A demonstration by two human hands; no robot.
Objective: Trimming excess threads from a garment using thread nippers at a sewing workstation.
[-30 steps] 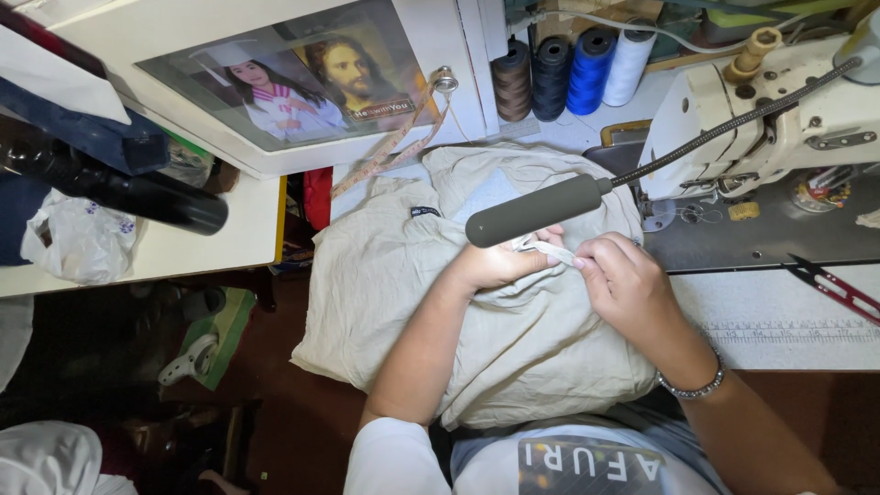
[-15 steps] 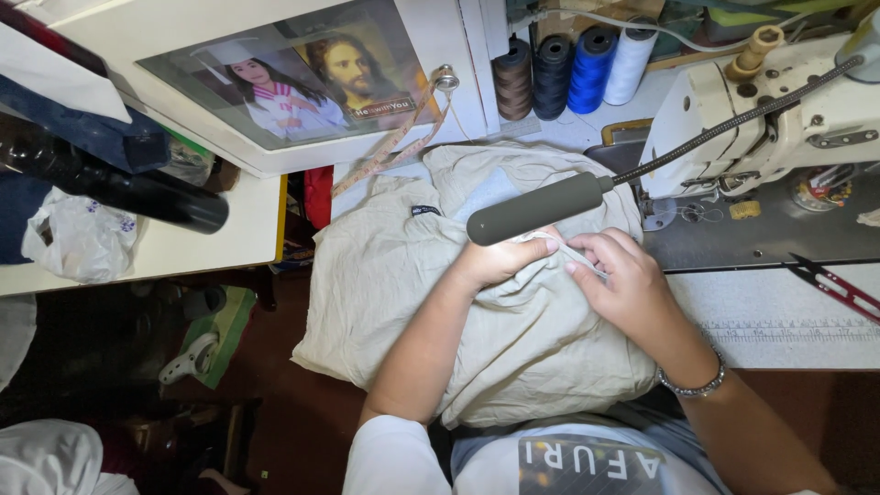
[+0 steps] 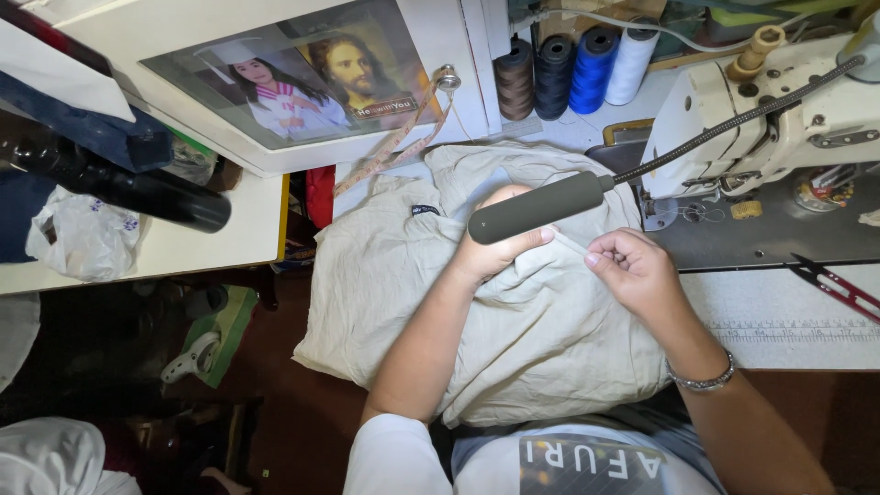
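Observation:
A beige garment [image 3: 403, 284] lies crumpled over my lap and the table's edge, with a small dark label near its collar. My left hand [image 3: 493, 255] grips a fold of it, partly hidden under the grey lamp head [image 3: 536, 209]. A little to the right, my right hand [image 3: 632, 269] pinches the same fold's edge between thumb and fingers. A short stretch of cloth runs taut between the two hands. There is a metal bracelet on my right wrist.
A white sewing machine [image 3: 761, 119] stands at the right, the lamp's gooseneck arching over it. Thread cones [image 3: 568, 64] line the back. Red-handled snips [image 3: 836, 286] lie on the machine table. A framed picture [image 3: 293, 78], measuring tape [image 3: 394, 147], black bottle [image 3: 137, 188] and plastic bag [image 3: 82, 238] are at the left.
My right hand has drawn slightly to the right, away from my left, pulling the fold of cloth taut between them. The garment itself stays in place.

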